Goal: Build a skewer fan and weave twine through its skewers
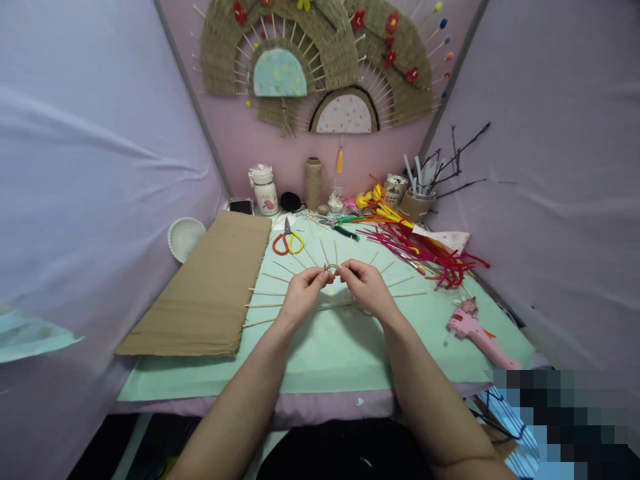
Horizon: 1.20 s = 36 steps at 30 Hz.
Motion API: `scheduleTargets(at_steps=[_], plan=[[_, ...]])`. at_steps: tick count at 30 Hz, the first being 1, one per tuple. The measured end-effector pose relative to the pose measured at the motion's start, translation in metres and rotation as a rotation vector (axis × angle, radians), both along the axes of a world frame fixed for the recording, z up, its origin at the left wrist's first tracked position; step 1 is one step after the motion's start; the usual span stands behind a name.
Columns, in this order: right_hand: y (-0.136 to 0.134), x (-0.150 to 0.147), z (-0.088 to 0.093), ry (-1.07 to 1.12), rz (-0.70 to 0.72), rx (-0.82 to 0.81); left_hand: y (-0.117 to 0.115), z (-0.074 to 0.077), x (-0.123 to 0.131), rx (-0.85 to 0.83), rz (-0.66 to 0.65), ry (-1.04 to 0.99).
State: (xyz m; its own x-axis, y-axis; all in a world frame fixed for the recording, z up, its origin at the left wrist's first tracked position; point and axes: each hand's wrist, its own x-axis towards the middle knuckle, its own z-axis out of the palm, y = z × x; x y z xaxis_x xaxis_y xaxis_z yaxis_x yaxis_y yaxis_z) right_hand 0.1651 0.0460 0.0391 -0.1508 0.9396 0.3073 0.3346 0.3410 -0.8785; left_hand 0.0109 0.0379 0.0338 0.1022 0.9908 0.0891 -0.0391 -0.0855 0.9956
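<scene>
My left hand point(305, 291) and my right hand point(366, 285) come close together over the middle of the table. Each has its fingers pinched on a thin brown twine point(332, 267), which loops between the fingertips. More of this twine hangs below my right hand. Thin pale wooden sticks point(270, 293) fan out in a half circle on both sides of my hands and beyond them. My hands cover the centre of the fan, where a small patterned piece shows in part. Red-and-yellow-handled scissors point(287, 241) lie just past my left hand.
At left lies a cardboard sheet point(200, 293) beside a white dish point(186, 239). Colourful pipe cleaners point(415, 247) and a pink glue gun point(483, 333) are at right. A white bottle point(263, 190) and a twine spool point(313, 183) stand behind, below woven fans point(280, 40) on the wall.
</scene>
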Motion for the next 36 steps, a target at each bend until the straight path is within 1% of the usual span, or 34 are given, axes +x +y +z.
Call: scheduleTargets(at_steps=[3, 6, 8, 12, 15, 17, 18, 21, 24, 29, 33, 36], plan=[[-0.003, -0.005, 0.0, 0.027, -0.065, 0.114, -0.002, 0.003, 0.001, 0.027, 0.038, 0.036], [-0.006, -0.011, 0.001, 0.066, -0.092, 0.198, -0.003, 0.004, 0.002, 0.034, 0.059, 0.017], [-0.008, -0.015, 0.001, 0.074, -0.121, 0.241, -0.003, 0.001, 0.004, 0.028, 0.08, -0.02], [-0.011, -0.024, -0.002, 0.018, -0.174, 0.322, 0.0, -0.007, 0.01, 0.005, 0.09, -0.213], [-0.013, -0.029, -0.005, -0.061, -0.198, 0.355, 0.0, -0.008, 0.014, -0.038, 0.071, -0.379], [-0.013, -0.029, -0.007, -0.065, -0.193, 0.338, -0.001, -0.007, 0.015, -0.061, 0.043, -0.426], [-0.012, -0.029, -0.007, -0.043, -0.184, 0.315, -0.002, -0.007, 0.015, -0.066, 0.023, -0.418], [-0.01, -0.026, -0.007, 0.068, -0.134, 0.214, -0.004, -0.007, 0.014, -0.05, -0.011, -0.306], [-0.007, -0.022, -0.005, 0.147, -0.096, 0.126, -0.004, -0.008, 0.012, -0.012, -0.004, -0.203], [-0.004, -0.017, -0.002, 0.225, -0.046, 0.036, -0.003, -0.007, 0.01, -0.027, -0.06, -0.168], [-0.003, -0.013, -0.001, 0.359, -0.011, -0.061, -0.002, -0.006, 0.008, 0.033, -0.09, -0.118], [-0.004, -0.012, 0.0, 0.43, -0.005, -0.053, -0.004, -0.005, 0.007, 0.094, -0.056, -0.03]])
